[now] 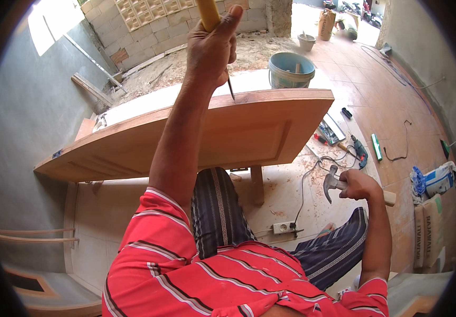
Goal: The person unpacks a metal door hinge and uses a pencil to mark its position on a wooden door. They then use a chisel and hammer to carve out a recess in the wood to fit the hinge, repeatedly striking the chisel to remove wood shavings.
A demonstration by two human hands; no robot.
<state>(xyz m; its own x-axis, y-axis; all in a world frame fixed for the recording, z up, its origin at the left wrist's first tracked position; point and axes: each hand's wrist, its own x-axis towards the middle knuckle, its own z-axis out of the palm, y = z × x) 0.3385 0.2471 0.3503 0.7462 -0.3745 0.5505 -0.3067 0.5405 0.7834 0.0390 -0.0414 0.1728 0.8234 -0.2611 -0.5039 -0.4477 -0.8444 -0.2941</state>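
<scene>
Chisel point(231, 89) point-down at upper edge of wooden door point(228, 134), nearer right corner.
Left arm point(174, 140) stretched forward, left hand point(209, 51) wrapped round yellow handle point(208, 13) — right arm point(377, 238) bent, right hand point(361, 186) clenched on hammer point(331, 183), off door's lower right corner.

The panelled door point(244, 137) is orange-brown; the chisel handle point(209, 14), yellow; the claw hammer point(332, 183), grey-headed with a pale handle; the shirt point(228, 288), red with white and black stripes; the trousers point(328, 253), navy with pale patterned bands; the bucket point(285, 62), blue inside.
</scene>
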